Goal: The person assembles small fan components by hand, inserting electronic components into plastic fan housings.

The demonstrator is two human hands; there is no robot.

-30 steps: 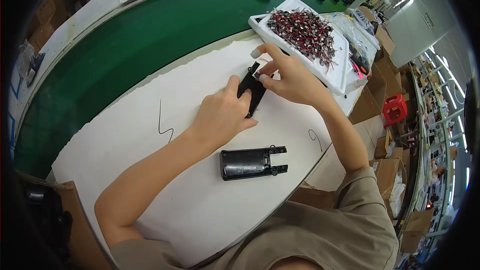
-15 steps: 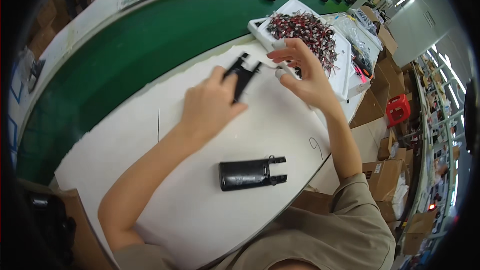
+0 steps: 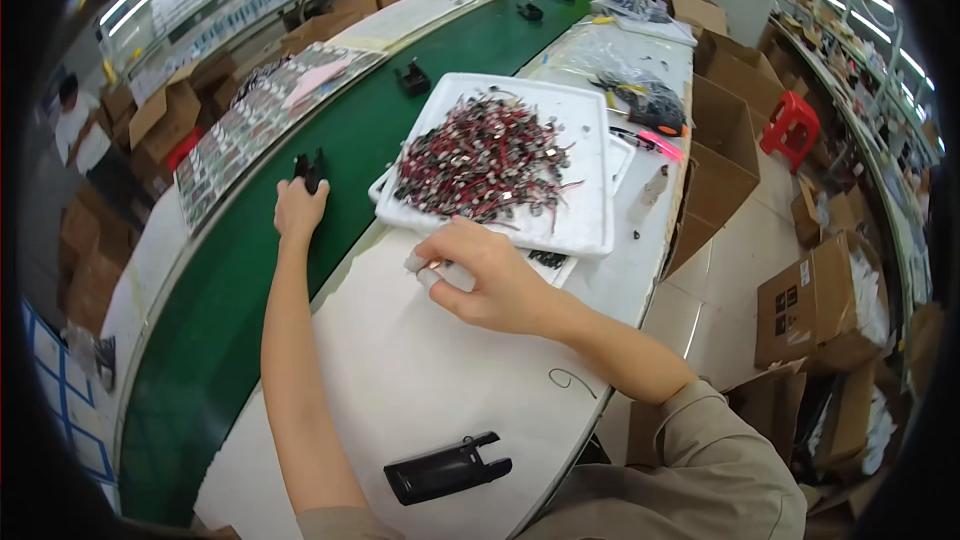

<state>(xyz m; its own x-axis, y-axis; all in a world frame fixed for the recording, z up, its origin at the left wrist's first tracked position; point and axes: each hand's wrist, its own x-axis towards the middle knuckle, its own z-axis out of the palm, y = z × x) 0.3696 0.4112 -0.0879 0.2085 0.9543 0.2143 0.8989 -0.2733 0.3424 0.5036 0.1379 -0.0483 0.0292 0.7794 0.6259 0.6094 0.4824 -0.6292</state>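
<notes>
My left hand (image 3: 299, 208) reaches far out over the green conveyor belt (image 3: 232, 312), its fingers closed on a black plastic housing (image 3: 312, 170) with forked prongs. Whether that housing rests on the belt I cannot tell. My right hand (image 3: 487, 278), with white covers on thumb and forefinger, is held in a pinch at the near edge of a white foam tray (image 3: 592, 180). What it pinches, if anything, is too small to make out. A second black plastic housing (image 3: 447, 468) lies on the white work surface (image 3: 400, 370) close to my body.
The tray holds a heap of small parts with red and black wires (image 3: 485, 155). A thin dark wire (image 3: 572, 380) lies curled at the right edge. More black housings (image 3: 412, 78) sit further along the belt. Cardboard boxes (image 3: 815, 305) and a red stool (image 3: 790, 130) stand at right.
My left hand has carried the black housing from over the work surface out to the belt. My right hand has closed into a pinch near the tray. The view has turned.
</notes>
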